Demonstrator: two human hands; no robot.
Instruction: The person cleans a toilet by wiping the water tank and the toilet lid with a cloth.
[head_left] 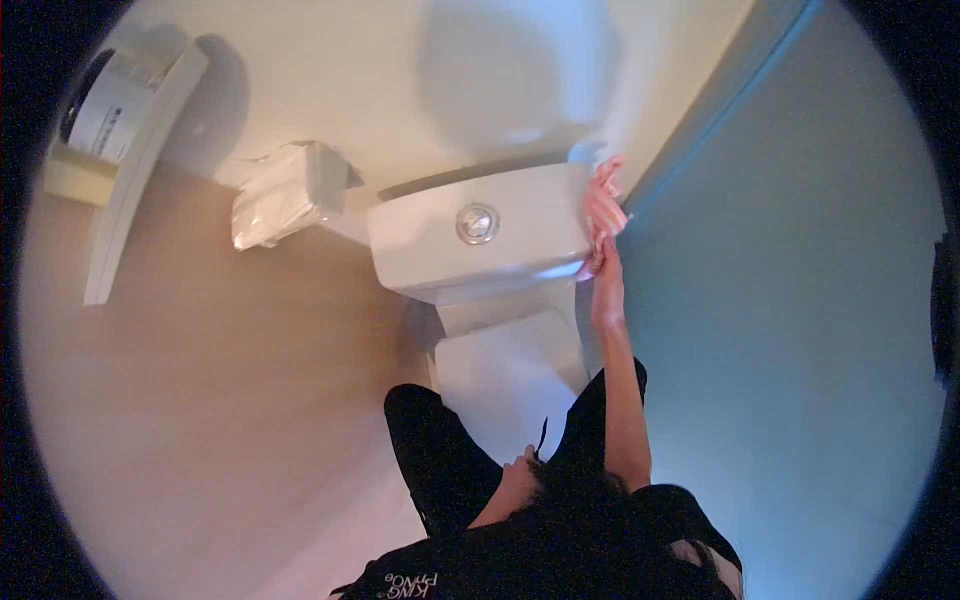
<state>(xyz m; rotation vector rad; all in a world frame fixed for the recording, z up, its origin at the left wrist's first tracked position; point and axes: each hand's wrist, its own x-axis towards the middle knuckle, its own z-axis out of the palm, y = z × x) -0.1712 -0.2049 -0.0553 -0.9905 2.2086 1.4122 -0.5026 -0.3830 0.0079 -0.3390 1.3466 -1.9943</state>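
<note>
A white toilet fills the middle of the view, its tank [480,260] against the wall and its lid [515,370] closed. My right hand [606,275] reaches forward along the tank's right side, fingers closed on a pink cloth [603,205]. The cloth is bunched and lies against the tank's right end, partly over its edge. My left hand [517,473] is low in front of my body, near my lap and the front of the lid. Dark hair covers part of it, and its fingers are too unclear to read. A round silver flush button [477,223] sits on the tank top.
Left of the tank is a box with a plastic-wrapped pack [285,200]. A pale shelf [150,170] at upper left holds a white labelled container [110,110] with a dark lid. A blue-grey wall or partition [790,300] runs close along my right side.
</note>
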